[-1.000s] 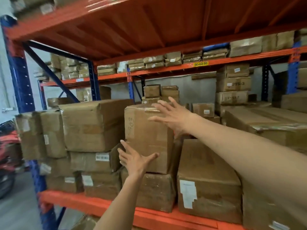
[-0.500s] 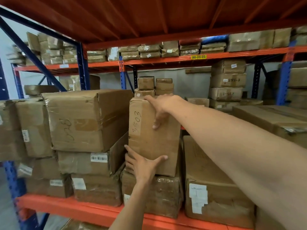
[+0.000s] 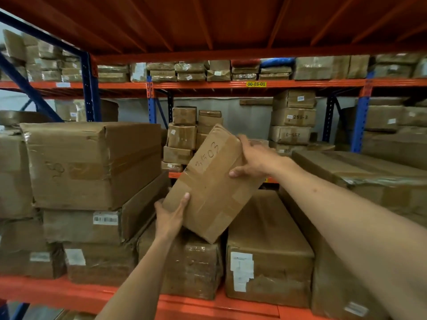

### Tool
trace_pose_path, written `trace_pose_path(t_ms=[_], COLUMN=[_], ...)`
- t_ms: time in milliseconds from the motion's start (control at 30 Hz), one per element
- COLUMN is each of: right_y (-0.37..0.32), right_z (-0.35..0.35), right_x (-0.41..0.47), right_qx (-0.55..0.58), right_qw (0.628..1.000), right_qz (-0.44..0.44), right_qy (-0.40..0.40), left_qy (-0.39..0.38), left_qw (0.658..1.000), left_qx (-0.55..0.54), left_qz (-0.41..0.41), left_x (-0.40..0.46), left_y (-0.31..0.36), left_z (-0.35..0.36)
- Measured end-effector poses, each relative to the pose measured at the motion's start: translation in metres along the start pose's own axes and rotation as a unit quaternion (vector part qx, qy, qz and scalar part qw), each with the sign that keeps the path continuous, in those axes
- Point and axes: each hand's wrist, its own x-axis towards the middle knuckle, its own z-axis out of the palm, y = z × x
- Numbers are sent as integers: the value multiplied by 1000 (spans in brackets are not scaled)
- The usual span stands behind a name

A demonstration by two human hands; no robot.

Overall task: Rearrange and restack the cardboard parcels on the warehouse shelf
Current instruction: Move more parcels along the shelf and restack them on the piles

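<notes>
My left hand (image 3: 172, 217) grips the lower corner of the parcel marked 3503 (image 3: 211, 183), tilted toward one o'clock above the taped box (image 3: 194, 269) on the orange shelf (image 3: 69, 294). My right hand (image 3: 253, 158) clamps its upper edge. At twelve o'clock, small boxes (image 3: 182, 135) behind.

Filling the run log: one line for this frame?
phase: lifting | object: parcel marked 3503, tilted | left hand: lower corner | right hand: upper edge | below: taped parcel
</notes>
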Motion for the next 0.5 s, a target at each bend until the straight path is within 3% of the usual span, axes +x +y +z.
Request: trace_pose_path(t_ms=[167,333,433,500], right_y=[63,101,105,100], right_z=[26,82,100,92], right_x=[-52,-113,-129,-127], right_qx=[99,229,229,180], right_qw=[989,946,935,948], right_qz=[112,232,266,259], right_qy=[14,9,42,52], left_qy=[-49,-116,-132,-137], left_qw=[996,978,970,970], left_qx=[38,103,125,131], left_qz=[72,140,159,154], left_x=[-6,-16,-25,-24], left_y=[27,44,50,50], left_z=[31,55,65,63])
